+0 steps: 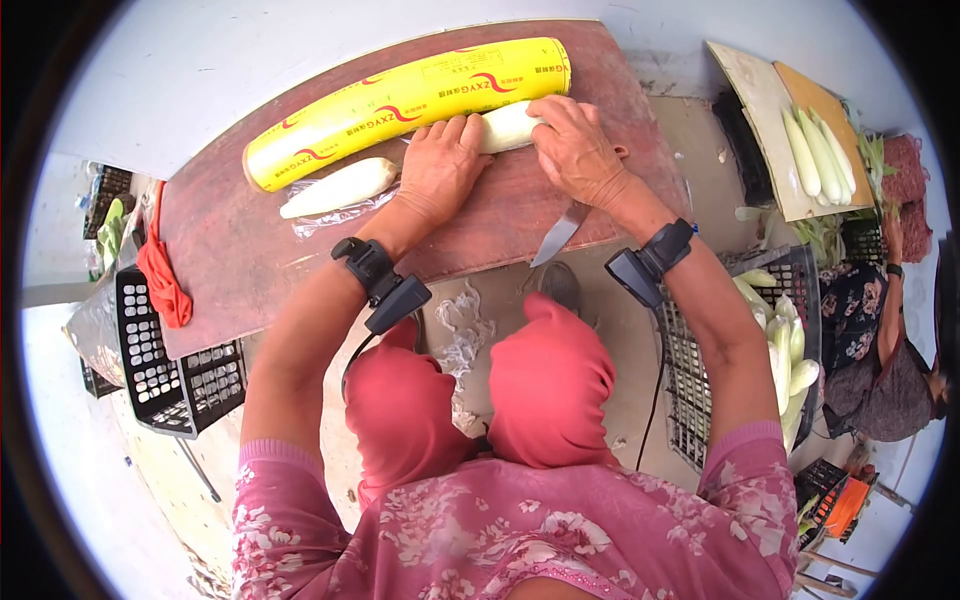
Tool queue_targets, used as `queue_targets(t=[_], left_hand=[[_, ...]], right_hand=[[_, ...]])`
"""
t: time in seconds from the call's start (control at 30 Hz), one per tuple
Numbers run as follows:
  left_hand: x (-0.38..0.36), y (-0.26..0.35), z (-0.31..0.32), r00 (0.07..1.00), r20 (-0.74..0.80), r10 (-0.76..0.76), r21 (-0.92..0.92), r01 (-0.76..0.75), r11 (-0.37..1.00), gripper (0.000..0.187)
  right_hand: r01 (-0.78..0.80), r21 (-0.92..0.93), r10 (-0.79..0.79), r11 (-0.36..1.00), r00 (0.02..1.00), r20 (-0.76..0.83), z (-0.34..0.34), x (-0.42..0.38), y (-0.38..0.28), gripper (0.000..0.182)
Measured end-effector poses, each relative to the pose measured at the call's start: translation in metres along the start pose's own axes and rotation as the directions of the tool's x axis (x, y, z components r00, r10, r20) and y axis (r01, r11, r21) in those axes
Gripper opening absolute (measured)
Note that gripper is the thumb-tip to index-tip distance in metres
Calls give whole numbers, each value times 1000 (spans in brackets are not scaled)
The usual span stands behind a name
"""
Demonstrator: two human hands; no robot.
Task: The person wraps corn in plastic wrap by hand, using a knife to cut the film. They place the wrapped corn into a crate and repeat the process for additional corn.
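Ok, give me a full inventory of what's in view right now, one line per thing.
cling film roll: one, yellow, far side of the board.
board: one, reddish brown, serving as the work surface.
wrapped corn cob: one, pale, on the board left of the hands.
corn cob: one, pale, under both hands.
knife: one, steel blade, at the board's near edge.
red cloth: one, at the board's left end.
black crate: one, lower left.
crate of cobs: one, black, on the right.
cobs on cardboard: three, pale, upper right.
another person: one, patterned clothes, far right.
left hand: on the corn cob.
right hand: on the corn cob.
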State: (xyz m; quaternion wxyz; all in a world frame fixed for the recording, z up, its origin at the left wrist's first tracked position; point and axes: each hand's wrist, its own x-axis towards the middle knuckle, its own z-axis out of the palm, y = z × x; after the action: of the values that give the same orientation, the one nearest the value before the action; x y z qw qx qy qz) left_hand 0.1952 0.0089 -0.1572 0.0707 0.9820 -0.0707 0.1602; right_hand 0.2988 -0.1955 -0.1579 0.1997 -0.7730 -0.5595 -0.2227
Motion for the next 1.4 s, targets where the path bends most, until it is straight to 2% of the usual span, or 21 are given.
queue_targets(t=[0.2, 0.37, 0.47, 0.57, 0.67, 0.77, 0.87, 0.97, 1.07, 1.17, 1.27, 1.37, 1.4], left_hand=[[-1, -12, 9, 993, -118, 30, -168, -49, 985, 47], [3, -10, 0, 999, -40, -36, -254, 25, 967, 43], [5, -11, 1, 998, -39, -40, -259, 28, 965, 38], [7, -14, 2, 998, -52, -29, -269, 14, 963, 36], [7, -14, 1, 998, -46, -32, -272, 18, 962, 35], [7, -14, 3, 998, -59, -35, -266, 18, 964, 36], [7, -15, 4, 997, -68, -34, -266, 15, 964, 36], [7, -15, 3, 997, -67, -34, -266, 15, 964, 37], [6, -15, 2, 997, -76, -33, -260, 12, 966, 38], [6, -16, 2, 996, -78, -37, -255, 16, 967, 38], [6, -15, 2, 997, -67, -31, -262, 12, 965, 38], [7, -17, 4, 997, -82, -10, -276, -13, 961, 38], [7, -18, 3, 996, -90, -3, -282, -23, 959, 38]], right_hand=[[-47, 78, 45, 996, 999, 24, -2, 6, 4, 9], [-145, 100, 144, 984, 989, 22, 3, 6, 11, 8], [-180, 132, 188, 975, 980, -58, 7, 4, 18, 10], [-419, 330, 473, 846, 875, -101, 2, 1, 29, 18], [-581, 398, 590, 710, 799, 114, -16, -1, 23, 34], [-510, 148, 499, 847, 860, 111, -12, -10, 5, 36], [-426, -132, 438, 895, 896, 74, 2, -13, -10, 35], [-445, -91, 447, 891, 894, 10, 12, -11, -6, 28], [-380, -78, 381, 922, 925, 1, 15, -11, 9, 16], [-380, 22, 379, 925, 925, 36, -3, -7, 15, 11], [-375, 223, 368, 900, 927, 73, -10, -6, 28, 12], [-472, 402, 411, 784, 881, 234, -20, 2, 32, 6], [-482, 434, 418, 761, 876, 240, -21, 5, 32, 5]])
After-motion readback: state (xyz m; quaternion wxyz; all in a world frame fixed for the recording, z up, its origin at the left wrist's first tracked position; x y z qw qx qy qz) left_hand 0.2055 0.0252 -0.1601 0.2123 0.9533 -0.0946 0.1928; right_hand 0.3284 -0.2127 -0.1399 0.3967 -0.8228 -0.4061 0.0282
